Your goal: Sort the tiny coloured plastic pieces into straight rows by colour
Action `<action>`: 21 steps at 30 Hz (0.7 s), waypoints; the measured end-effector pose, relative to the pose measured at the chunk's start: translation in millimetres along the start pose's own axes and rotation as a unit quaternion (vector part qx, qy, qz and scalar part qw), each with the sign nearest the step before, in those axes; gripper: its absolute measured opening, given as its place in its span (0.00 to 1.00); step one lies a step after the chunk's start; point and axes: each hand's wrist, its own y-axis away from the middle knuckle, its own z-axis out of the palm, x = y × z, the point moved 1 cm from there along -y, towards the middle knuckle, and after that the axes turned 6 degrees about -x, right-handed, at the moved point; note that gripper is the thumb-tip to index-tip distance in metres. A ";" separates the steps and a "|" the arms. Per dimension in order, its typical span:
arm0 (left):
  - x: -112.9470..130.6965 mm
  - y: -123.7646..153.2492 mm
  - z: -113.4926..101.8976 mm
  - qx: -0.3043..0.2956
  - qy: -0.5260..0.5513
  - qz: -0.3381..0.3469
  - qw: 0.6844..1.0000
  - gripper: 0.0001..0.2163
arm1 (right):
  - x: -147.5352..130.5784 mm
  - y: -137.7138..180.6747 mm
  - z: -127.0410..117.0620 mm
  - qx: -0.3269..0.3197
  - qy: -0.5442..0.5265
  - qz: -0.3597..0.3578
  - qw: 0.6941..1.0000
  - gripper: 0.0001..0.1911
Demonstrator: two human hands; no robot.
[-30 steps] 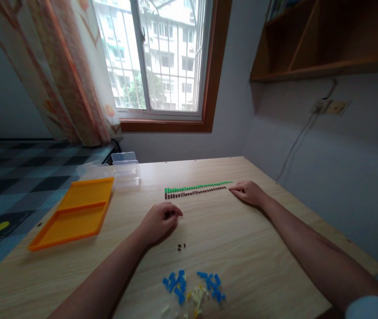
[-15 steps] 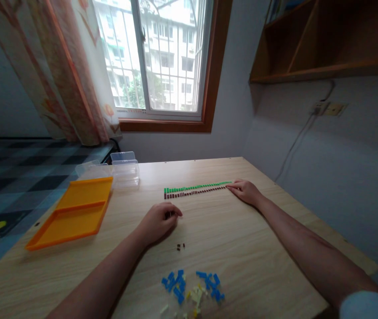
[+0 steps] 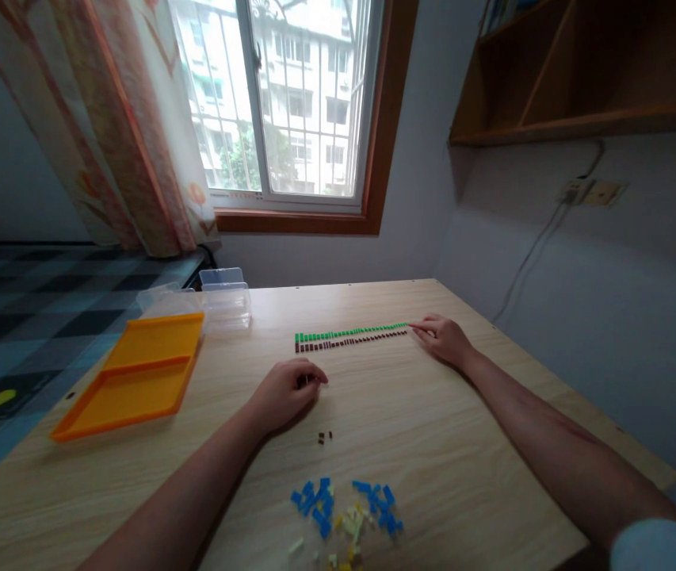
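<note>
Your right hand (image 3: 445, 339) lies on the wooden table (image 3: 433, 444) with its fingertips drawn together at the right end of the brown row (image 3: 349, 342) of small bricks — whether they pinch a brick there, you cannot tell. The green row (image 3: 350, 331) runs just behind the brown one, side by side with it. Your left hand (image 3: 285, 392) rests curled, fingers closed around small dark pieces. Two loose brown bricks (image 3: 324, 436) sit just in front of it, and a blue and pale heap (image 3: 346, 517) lies nearer you.
</note>
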 end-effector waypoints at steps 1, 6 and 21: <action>0.4 0.1 0.0 0.000 0.002 0.000 1.000 0.11 | -6.6 0.2 -1.8 0.009 0.000 -0.004 1.000 0.18; 5.7 0.8 -0.1 -0.021 0.021 0.002 1.000 0.10 | -77.0 10.6 -4.8 -0.025 -0.031 -0.138 0.990 0.14; 5.0 -0.2 1.6 -0.031 0.037 -0.006 0.999 0.09 | -187.3 50.5 20.9 -0.121 -0.009 -0.393 0.911 0.13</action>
